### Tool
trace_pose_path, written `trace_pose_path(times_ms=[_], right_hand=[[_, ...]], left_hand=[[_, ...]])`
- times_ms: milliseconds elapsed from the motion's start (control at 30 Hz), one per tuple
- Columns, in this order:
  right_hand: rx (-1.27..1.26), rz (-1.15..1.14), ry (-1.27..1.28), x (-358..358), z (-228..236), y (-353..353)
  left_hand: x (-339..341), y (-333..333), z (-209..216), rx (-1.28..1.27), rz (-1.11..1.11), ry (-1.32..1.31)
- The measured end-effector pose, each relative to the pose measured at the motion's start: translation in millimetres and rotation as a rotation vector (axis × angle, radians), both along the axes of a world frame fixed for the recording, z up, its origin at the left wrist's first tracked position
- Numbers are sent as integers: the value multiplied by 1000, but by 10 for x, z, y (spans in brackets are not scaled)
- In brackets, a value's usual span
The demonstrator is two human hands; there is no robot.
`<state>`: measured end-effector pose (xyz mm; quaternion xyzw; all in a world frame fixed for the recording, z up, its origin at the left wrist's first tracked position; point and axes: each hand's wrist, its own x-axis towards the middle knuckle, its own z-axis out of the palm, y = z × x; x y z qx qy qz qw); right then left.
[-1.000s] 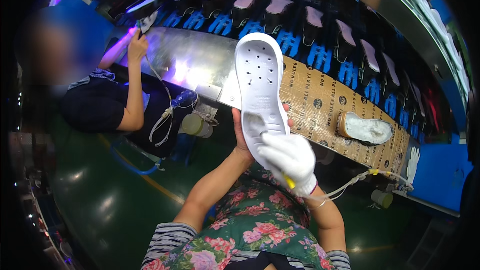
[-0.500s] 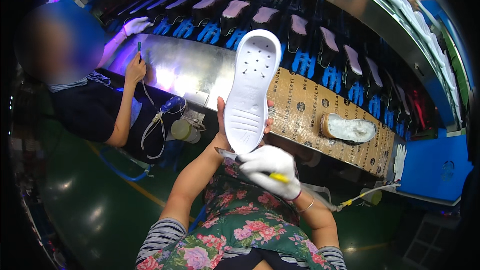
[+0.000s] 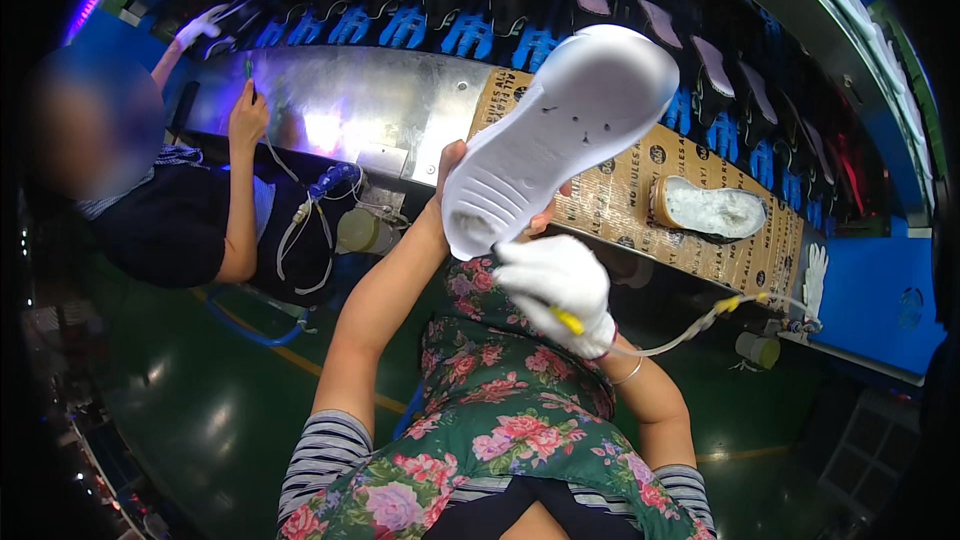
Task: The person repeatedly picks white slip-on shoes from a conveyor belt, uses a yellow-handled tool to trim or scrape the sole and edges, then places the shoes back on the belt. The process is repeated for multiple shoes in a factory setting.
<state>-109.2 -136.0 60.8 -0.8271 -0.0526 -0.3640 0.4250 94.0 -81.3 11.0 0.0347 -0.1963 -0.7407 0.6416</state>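
A white shoe sole (image 3: 560, 130), with ridges across its near end and small holes farther along, is tilted in front of me. My left hand (image 3: 450, 165) is bare and wraps around the sole from beneath; fingers show at both edges while the palm is hidden. Just below the sole's near end, my right hand (image 3: 555, 285) wears a white glove and is closed on a brush (image 3: 568, 320). The yellow rear part of the brush shows below the fingers. Its dark front end is mostly hidden, so contact with the sole cannot be made out.
Brown printed cardboard (image 3: 610, 190) covers the bench, with a tan-rimmed, whitish sole (image 3: 715, 210) on it. Behind run black shoe uppers (image 3: 515, 0) on blue holders. A hose (image 3: 690, 325) trails rightward near a hanging glove (image 3: 815, 280) and blue box (image 3: 880, 300). A co-worker's hand (image 3: 248, 115) is left.
The sole has tipped, its far end swinging right and up closer to the camera. My right hand with the brush has moved up and slightly right. My view has shifted a little.
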Motion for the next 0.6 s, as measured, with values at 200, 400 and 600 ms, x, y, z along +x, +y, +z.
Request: trace_pose_path(times_ms=[200,400,600], right_hand=[[156,190,58,-76,69,41],[-247,116,53,-72,-11,77],[58,91,-25,-62,39,-68]], left_hand=[[72,-28,-16,109,-59,0],[136,-86,46,108,-131,-93],[116,-81,114,140,-191,-120]])
